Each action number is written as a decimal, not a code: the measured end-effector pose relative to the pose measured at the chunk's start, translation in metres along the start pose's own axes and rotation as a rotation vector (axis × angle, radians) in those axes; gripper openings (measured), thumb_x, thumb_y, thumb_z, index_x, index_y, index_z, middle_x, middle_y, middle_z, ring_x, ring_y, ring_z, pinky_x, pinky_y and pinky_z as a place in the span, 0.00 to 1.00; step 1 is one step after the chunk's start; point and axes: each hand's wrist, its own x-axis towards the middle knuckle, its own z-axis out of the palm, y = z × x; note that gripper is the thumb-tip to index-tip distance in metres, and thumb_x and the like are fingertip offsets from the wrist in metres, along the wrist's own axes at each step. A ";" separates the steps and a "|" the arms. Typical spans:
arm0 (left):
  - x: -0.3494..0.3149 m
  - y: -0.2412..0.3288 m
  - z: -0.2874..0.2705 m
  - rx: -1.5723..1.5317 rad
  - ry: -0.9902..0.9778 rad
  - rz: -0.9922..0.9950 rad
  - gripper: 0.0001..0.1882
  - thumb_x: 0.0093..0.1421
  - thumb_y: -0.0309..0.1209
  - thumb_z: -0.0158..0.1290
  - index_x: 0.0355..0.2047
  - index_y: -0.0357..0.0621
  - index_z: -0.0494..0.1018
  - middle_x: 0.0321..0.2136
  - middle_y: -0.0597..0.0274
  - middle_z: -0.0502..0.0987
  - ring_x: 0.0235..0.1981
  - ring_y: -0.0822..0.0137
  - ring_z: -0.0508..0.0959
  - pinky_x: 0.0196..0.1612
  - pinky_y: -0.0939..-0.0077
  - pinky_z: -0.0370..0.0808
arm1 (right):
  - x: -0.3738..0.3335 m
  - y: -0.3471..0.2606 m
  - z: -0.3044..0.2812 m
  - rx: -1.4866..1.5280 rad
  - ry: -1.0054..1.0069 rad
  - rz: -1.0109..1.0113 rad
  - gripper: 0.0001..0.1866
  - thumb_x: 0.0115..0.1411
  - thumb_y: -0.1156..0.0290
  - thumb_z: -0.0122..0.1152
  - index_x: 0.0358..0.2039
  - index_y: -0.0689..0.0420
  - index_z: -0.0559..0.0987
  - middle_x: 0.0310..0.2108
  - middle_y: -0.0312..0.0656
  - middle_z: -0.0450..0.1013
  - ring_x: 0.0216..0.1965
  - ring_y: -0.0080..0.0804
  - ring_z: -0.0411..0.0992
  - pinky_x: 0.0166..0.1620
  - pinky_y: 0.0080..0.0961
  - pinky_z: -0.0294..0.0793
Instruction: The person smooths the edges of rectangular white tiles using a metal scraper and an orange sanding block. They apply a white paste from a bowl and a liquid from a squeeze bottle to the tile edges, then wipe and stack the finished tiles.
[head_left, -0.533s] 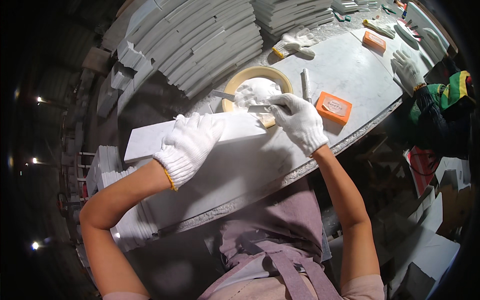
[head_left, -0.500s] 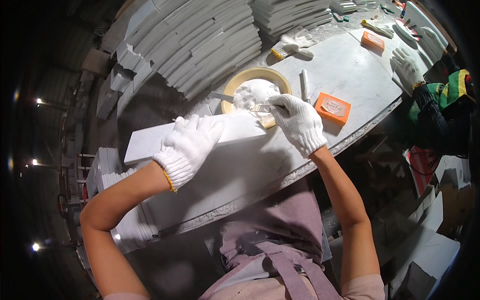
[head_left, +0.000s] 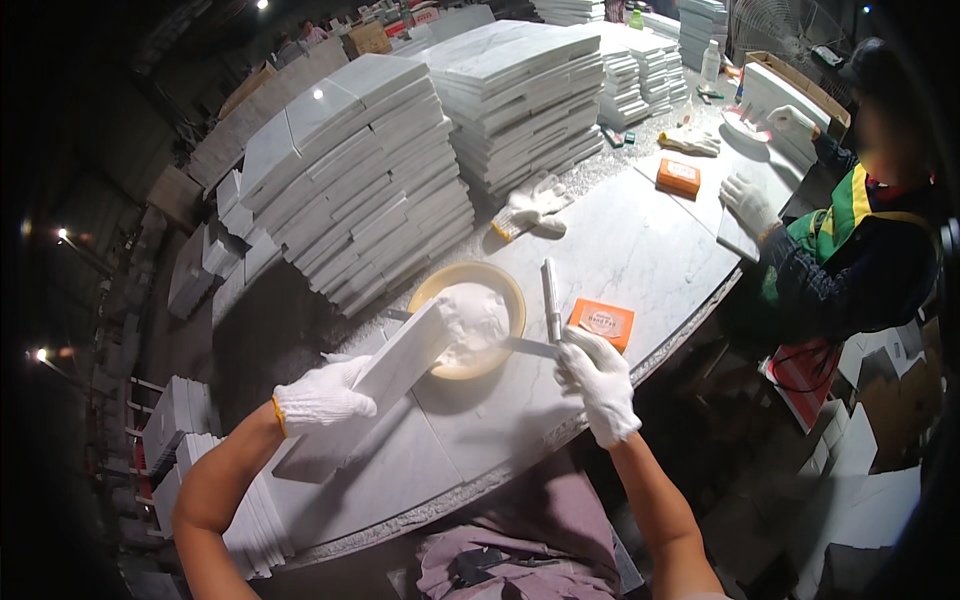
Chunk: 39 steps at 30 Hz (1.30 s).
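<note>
My left hand [head_left: 325,395], in a white knit glove, grips a long white marble tile [head_left: 395,370]. The tile is tilted, and its far end hangs over the rim of a tan bowl [head_left: 517,305]. White paste or powder [head_left: 472,322] lies heaped in the bowl. To the right of the bowl, my gloved right hand [head_left: 598,385] is closed around a flat metal spatula [head_left: 532,347]; the blade points left to the bowl's edge. Part of another flat blade [head_left: 397,314] sticks out at the bowl's left side.
An orange box [head_left: 603,318] and a slim white stick [head_left: 551,298] lie beyond my right hand. Tall tile stacks [head_left: 370,170] line the table's far side, near a loose glove [head_left: 533,205]. A co-worker's gloved hand [head_left: 750,205] rests at the right, by another orange box [head_left: 679,177].
My view has tilted up. The tile went from lying low to tilted at the bowl, in my left hand. My right hand, with the spatula, has moved away from the tile to the bowl's right.
</note>
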 end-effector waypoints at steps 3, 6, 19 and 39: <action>-0.006 -0.005 0.005 -0.159 -0.031 -0.007 0.36 0.58 0.37 0.65 0.65 0.38 0.71 0.55 0.59 0.77 0.57 0.66 0.74 0.62 0.68 0.70 | -0.022 0.006 -0.041 0.162 0.039 0.100 0.27 0.74 0.68 0.62 0.69 0.64 0.69 0.38 0.37 0.73 0.32 0.24 0.71 0.29 0.17 0.73; -0.011 -0.001 0.023 -0.435 -0.126 0.079 0.38 0.60 0.29 0.63 0.71 0.37 0.66 0.60 0.63 0.75 0.60 0.72 0.71 0.64 0.73 0.69 | -0.060 0.022 -0.087 0.239 -0.077 0.182 0.31 0.74 0.69 0.60 0.73 0.61 0.64 0.37 0.34 0.69 0.31 0.21 0.67 0.28 0.13 0.71; 0.082 0.025 0.130 -0.123 -0.413 0.180 0.20 0.59 0.37 0.64 0.48 0.40 0.80 0.41 0.62 0.83 0.43 0.71 0.79 0.50 0.71 0.76 | -0.206 0.138 -0.131 0.464 -0.135 0.560 0.17 0.69 0.65 0.70 0.54 0.50 0.76 0.35 0.31 0.75 0.28 0.22 0.71 0.30 0.19 0.73; 0.095 0.027 0.154 0.166 0.071 0.069 0.23 0.56 0.43 0.68 0.49 0.45 0.81 0.40 0.60 0.85 0.43 0.65 0.84 0.51 0.68 0.79 | -0.156 0.083 -0.117 0.266 0.292 0.306 0.12 0.73 0.64 0.62 0.49 0.58 0.76 0.30 0.32 0.71 0.25 0.14 0.67 0.25 0.12 0.68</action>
